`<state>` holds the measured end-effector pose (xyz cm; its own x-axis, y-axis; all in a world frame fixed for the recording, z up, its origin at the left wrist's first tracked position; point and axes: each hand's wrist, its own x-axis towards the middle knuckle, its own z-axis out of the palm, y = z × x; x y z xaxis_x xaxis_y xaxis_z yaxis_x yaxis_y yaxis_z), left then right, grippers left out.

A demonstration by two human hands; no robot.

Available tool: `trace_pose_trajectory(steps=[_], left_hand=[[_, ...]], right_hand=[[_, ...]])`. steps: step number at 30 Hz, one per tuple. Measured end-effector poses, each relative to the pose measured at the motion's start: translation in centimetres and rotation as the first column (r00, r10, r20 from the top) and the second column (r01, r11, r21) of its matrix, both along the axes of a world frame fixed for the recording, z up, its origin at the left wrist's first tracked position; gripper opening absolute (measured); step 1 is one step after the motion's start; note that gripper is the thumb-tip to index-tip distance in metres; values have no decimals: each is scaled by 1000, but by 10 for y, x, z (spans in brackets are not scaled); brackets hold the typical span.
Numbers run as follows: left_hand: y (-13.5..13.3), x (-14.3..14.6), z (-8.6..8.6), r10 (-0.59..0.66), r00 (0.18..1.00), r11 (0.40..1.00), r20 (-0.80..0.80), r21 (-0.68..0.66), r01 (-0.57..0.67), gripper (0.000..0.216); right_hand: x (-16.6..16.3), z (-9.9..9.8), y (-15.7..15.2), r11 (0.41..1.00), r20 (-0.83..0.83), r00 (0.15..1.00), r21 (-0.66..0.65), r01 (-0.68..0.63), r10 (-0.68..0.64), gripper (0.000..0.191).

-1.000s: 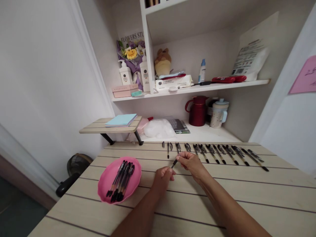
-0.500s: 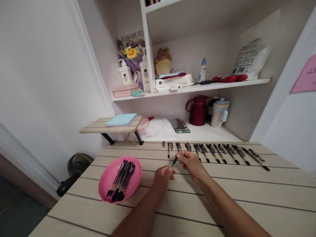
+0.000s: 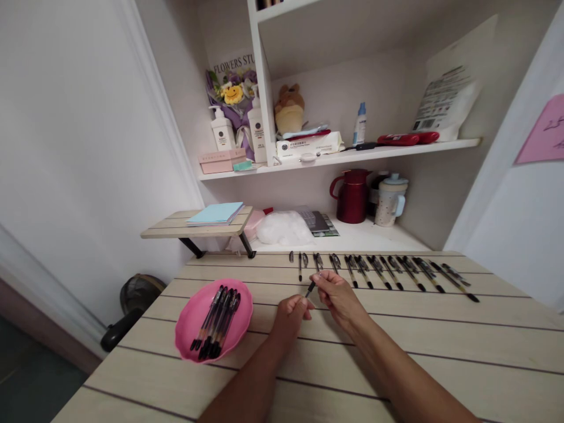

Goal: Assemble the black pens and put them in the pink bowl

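Over the wooden table [image 3: 440,364], both hands pinch one black pen [image 3: 311,288]. My left hand [image 3: 291,314] grips its lower end, fingers curled shut. My right hand [image 3: 337,294] pinches the upper part near the cap. Beyond the hands lies a row of several black pens and loose caps [image 3: 383,271], spread side by side toward the right. To the left, a pink plate [image 3: 194,314] holds several capped black pens [image 3: 217,322].
A small wooden riser [image 3: 176,228] with a blue notebook [image 3: 215,213] stands at the table's back left. Behind are shelves with a red jug [image 3: 351,197], a mug [image 3: 390,201], lotion bottles [image 3: 222,130] and a plush toy [image 3: 288,111]. A fan [image 3: 132,296] sits on the floor at left.
Hands and pen stay nearly in place; the right hand has drawn slightly nearer the left along the pen. The view shifted a little.
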<state>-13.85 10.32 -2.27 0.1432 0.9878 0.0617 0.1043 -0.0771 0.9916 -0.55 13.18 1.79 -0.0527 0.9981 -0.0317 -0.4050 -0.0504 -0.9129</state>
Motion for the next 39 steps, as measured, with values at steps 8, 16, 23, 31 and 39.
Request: trace_pose_trajectory(steps=[8,16,23,31,39], left_hand=[[1,0,-1,2,1000,1000,-2,-13,-2,39],[1,0,-1,-2,1000,1000,5,10,1,38],[2,-2,-3,-5,998,1000,64,-16,6,40],[3,-2,-5,-20,996,1000,90,-9,21,40],[2,-3,-5,-35,997,999,74,-8,35,40]], right_hand=[[-1,-2,1,999,4,999,21,37,-37,43],[-2,-7,3,995,49,996,71,76,-80,39],[3,2,0,993,83,996,113,23,-33,42],[2,-1,1,993,64,998,120,22,-30,30],[5,2,-1,995,67,997,84,-48,43,37]])
